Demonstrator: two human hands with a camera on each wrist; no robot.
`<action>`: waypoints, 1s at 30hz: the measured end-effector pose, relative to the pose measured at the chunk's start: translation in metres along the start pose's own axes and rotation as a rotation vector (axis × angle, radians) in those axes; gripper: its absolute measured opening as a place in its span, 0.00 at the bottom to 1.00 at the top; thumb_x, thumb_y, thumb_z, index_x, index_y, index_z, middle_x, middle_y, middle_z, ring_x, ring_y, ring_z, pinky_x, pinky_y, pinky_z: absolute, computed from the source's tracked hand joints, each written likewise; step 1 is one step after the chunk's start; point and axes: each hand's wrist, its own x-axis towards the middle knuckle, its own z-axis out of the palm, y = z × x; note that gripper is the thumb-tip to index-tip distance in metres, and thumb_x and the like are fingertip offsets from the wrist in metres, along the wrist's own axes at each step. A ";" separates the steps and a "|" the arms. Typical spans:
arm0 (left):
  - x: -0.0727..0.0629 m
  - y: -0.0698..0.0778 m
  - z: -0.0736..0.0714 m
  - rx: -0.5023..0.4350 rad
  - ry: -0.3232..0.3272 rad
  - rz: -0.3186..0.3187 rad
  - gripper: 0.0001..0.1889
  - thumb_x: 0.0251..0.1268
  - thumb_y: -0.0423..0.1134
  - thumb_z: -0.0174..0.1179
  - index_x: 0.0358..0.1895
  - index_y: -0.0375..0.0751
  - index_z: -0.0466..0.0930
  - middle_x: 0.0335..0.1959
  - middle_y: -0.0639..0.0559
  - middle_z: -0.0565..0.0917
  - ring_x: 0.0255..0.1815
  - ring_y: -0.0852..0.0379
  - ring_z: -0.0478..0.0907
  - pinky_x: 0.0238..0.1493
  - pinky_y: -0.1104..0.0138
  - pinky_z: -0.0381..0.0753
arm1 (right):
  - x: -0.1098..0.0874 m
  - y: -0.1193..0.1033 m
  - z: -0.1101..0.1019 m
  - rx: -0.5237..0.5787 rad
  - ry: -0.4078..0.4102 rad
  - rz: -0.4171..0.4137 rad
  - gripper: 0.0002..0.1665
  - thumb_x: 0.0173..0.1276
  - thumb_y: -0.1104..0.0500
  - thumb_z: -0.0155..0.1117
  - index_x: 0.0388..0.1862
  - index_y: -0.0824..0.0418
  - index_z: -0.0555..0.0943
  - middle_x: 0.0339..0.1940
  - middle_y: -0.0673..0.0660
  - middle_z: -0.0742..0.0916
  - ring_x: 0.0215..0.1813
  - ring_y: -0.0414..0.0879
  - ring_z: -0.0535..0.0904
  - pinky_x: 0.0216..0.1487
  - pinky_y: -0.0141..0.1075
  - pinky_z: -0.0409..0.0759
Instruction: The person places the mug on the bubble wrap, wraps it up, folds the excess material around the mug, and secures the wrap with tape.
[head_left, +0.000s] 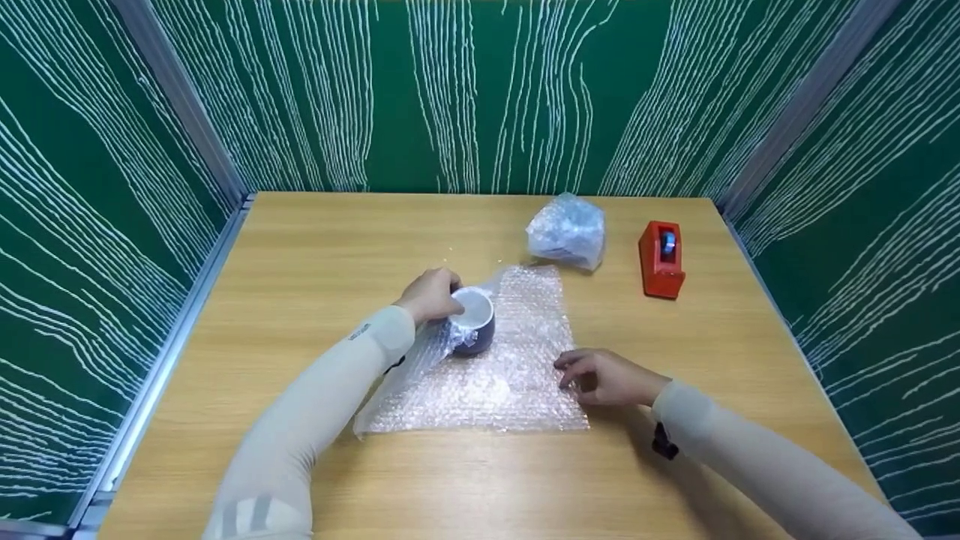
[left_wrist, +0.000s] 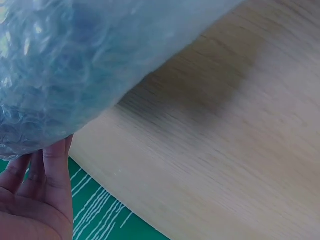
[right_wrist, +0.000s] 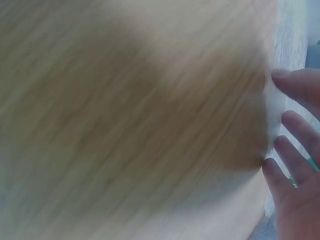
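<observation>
A dark cup (head_left: 480, 341) with a white inside stands upright on a sheet of bubble wrap (head_left: 487, 394) near the table's middle. My left hand (head_left: 431, 294) is at the cup's left side, holding a raised flap of the wrap against it, with the thumb by the rim. In the left wrist view that lifted wrap (left_wrist: 65, 70) fills the upper left, and the fingertips of the left hand (left_wrist: 42, 200) go behind its edge. My right hand (head_left: 611, 379) lies at the sheet's right edge, fingers loosely bent; in the right wrist view its fingers are spread along the edge.
A bundle wrapped in bubble wrap (head_left: 566, 232) sits behind the sheet, toward the right. Farther right stands a red tape dispenser (head_left: 661, 262). Green walls with white lines enclose the wooden table (head_left: 315, 255) at the back and sides.
</observation>
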 end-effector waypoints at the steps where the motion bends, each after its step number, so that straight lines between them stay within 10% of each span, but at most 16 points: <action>1: -0.001 -0.001 0.000 -0.022 -0.002 0.001 0.11 0.61 0.33 0.73 0.46 0.35 0.90 0.43 0.45 0.91 0.43 0.50 0.81 0.56 0.54 0.87 | -0.001 0.000 -0.001 -0.006 -0.012 0.002 0.22 0.60 0.72 0.76 0.51 0.54 0.93 0.73 0.65 0.84 0.75 0.69 0.78 0.77 0.68 0.73; 7: -0.007 -0.008 -0.002 -0.178 -0.032 0.046 0.16 0.67 0.33 0.71 0.55 0.30 0.87 0.51 0.40 0.90 0.52 0.48 0.84 0.65 0.54 0.85 | -0.006 -0.004 -0.003 0.000 -0.072 0.021 0.28 0.60 0.75 0.74 0.55 0.51 0.92 0.78 0.67 0.79 0.80 0.70 0.73 0.79 0.70 0.69; 22: -0.021 -0.029 -0.015 -0.305 -0.177 0.093 0.26 0.74 0.41 0.70 0.71 0.38 0.80 0.66 0.40 0.84 0.69 0.41 0.82 0.72 0.51 0.84 | -0.003 -0.003 -0.004 0.175 -0.012 0.045 0.05 0.74 0.60 0.75 0.43 0.51 0.93 0.74 0.65 0.84 0.78 0.68 0.76 0.79 0.68 0.69; 30: -0.025 -0.033 -0.021 -0.366 -0.234 0.091 0.33 0.69 0.37 0.73 0.77 0.41 0.75 0.74 0.39 0.79 0.73 0.38 0.79 0.76 0.46 0.80 | 0.008 -0.013 -0.014 0.198 0.131 -0.025 0.06 0.75 0.62 0.73 0.47 0.61 0.93 0.54 0.62 0.94 0.61 0.57 0.90 0.71 0.42 0.84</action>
